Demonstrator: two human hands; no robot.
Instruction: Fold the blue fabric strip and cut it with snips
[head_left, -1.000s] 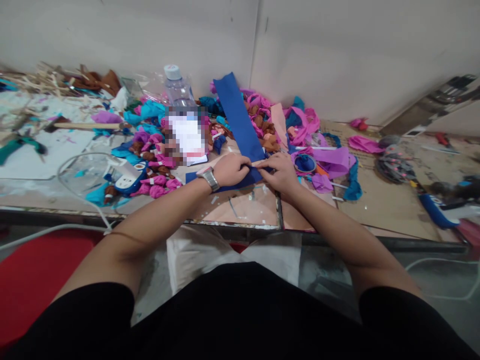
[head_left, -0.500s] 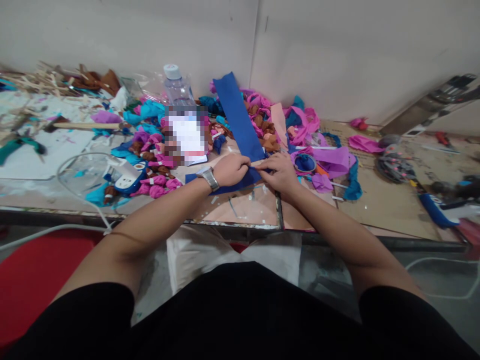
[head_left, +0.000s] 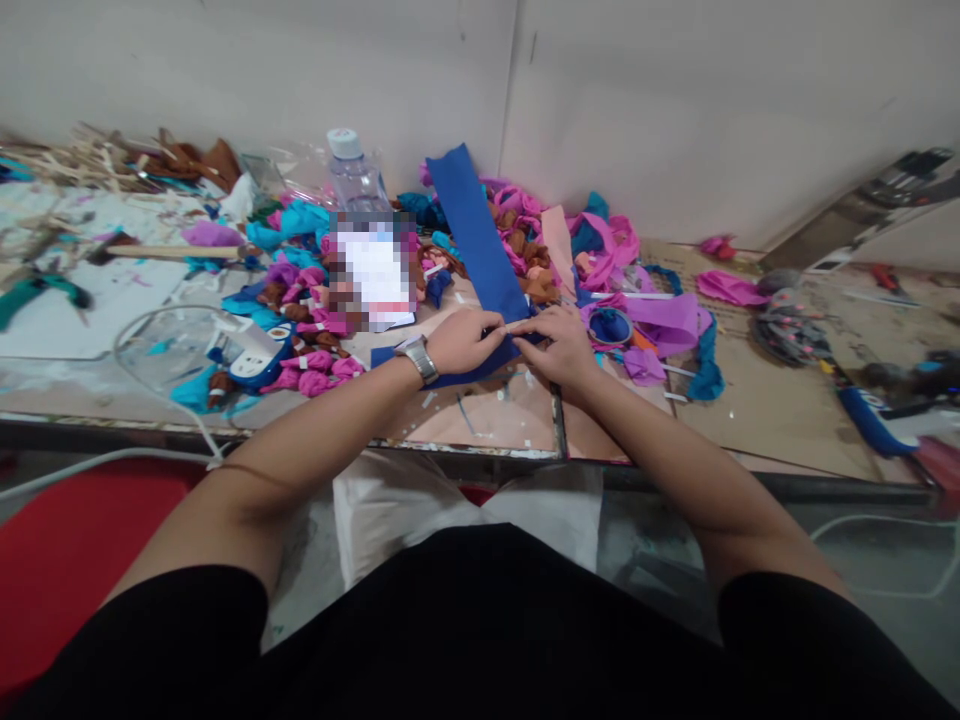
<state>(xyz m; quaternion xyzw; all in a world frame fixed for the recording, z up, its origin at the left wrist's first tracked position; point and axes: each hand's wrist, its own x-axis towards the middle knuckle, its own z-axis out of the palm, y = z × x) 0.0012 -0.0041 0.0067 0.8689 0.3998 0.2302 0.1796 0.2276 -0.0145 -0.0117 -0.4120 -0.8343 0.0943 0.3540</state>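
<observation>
A long blue strip (head_left: 476,225), fabric or paper, slants from the back of the table down to my fingers, and more blue material lies under my left wrist. My left hand (head_left: 466,342), with a metal watch at the wrist, is closed with thumb and forefinger pinching at the strip's near end. Close against it, my right hand (head_left: 561,342) has its fingers bent and closed on the same end. The fingertips of both hands nearly meet, and they hide most of the fold between them.
Twisted pink, purple, brown and teal pieces (head_left: 319,375) lie heaped around. A blurred phone (head_left: 375,280), a clear bottle (head_left: 356,175), a blue-and-white device (head_left: 262,355) and a hammer (head_left: 172,252) stand left. At right are a tape roll (head_left: 609,326) and a pincushion-like dome (head_left: 791,328).
My left fingertips have shifted slightly right along the strip's end, and my right fingers have changed position a little. The blue strip stays in place.
</observation>
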